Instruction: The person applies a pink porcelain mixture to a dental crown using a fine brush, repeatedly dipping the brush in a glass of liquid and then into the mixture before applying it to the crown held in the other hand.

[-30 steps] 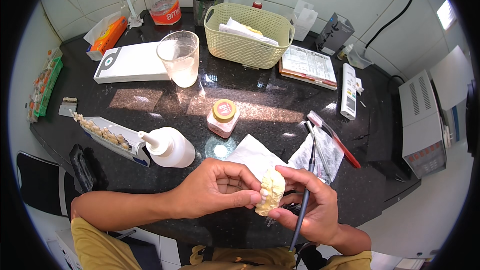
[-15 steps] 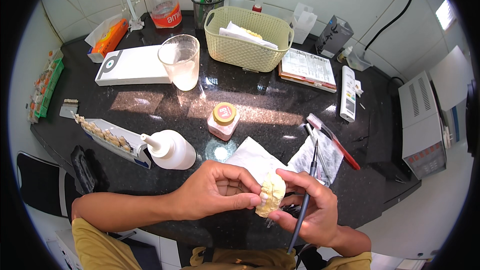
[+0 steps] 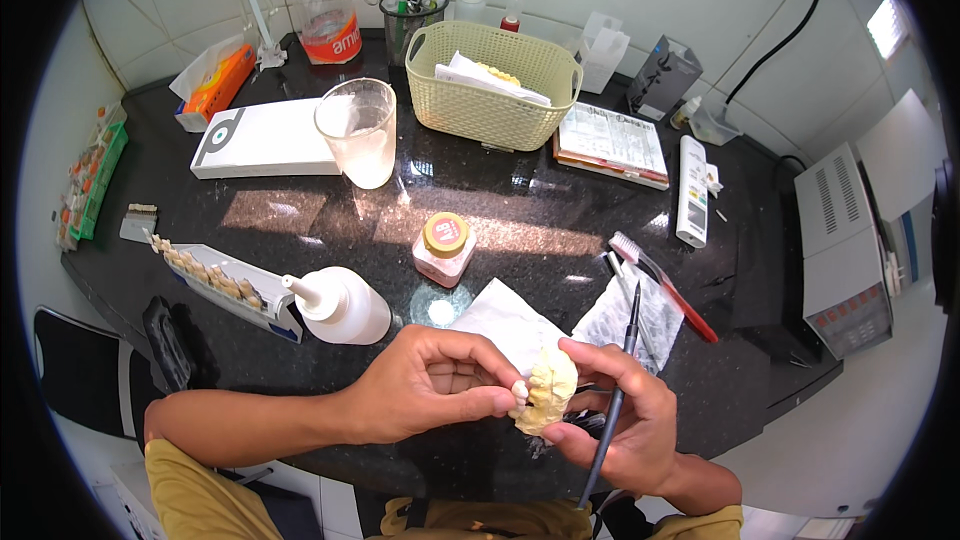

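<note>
In my right hand (image 3: 630, 410), a pale yellow plaster dental cast (image 3: 551, 392) is gripped by its edges between thumb and fingers. A slim dark-handled tool with a fine pointed tip (image 3: 611, 420) rests across the same hand, pointing away from me. My left hand (image 3: 435, 388) is closed, its thumb and forefinger pinching a small white piece of artificial teeth (image 3: 519, 394) at the cast's left side. A dark gap shows in the cast beside that piece. Just beyond my hands lies a white paper sheet (image 3: 508, 325).
A white squeeze bottle (image 3: 345, 308) and a tooth shade guide (image 3: 225, 285) stand left. Ahead are a gold-lidded jar (image 3: 444, 248), a clear cup (image 3: 360, 135) and a green basket (image 3: 490, 115). A red-handled toothbrush (image 3: 665, 285) lies by a crumpled wrapper (image 3: 610, 320) at right.
The white teeth piece has come slightly away from the cast, leaving a dark gap. The cast has turned a little in my right hand.
</note>
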### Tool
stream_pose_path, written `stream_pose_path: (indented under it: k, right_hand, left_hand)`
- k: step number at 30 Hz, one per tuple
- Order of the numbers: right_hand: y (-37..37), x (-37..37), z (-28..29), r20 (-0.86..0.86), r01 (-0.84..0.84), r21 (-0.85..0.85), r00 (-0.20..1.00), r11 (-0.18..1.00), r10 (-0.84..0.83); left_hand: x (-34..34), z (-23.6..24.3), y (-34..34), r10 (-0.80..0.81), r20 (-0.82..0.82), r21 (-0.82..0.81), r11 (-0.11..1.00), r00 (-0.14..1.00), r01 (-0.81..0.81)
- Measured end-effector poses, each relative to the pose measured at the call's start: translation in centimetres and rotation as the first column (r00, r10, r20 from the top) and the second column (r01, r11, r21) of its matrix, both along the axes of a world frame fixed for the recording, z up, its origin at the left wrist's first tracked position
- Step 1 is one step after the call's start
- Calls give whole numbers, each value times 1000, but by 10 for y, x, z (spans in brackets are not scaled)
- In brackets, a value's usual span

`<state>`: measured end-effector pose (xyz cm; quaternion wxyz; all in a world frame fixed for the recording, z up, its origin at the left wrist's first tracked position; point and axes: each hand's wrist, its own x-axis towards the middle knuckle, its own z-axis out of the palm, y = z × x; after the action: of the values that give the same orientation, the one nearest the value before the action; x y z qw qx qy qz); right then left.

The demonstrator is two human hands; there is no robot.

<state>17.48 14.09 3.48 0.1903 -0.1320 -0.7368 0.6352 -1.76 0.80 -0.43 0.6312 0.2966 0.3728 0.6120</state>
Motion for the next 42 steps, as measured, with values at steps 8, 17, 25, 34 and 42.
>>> stream_pose_path:
  k: [8,17,25,34,42]
  right_hand:
    - [43,4,18,128,215,558,932,801,-339]
    - [45,2,19,120,57,873,937,484,-327]
    - [51,-20,81,-234,308,853,948,422,-218]
    - [31,-137,97,-141,158,450,985,879,-105]
    - [43,-250,70,12,5,800,1000,599,-25]
  left_hand:
    - [3,5,-3,326,-505,375,917,799,-136]
    - [4,8,-6,567,-598,605,783,566,-145]
    - [13,14,-7,625,-540,716,693,563,-82]
    - [13,4,-7,608,-547,734,679,575,-19]
    - [6,0,-7,568,-593,645,759,571,-86]
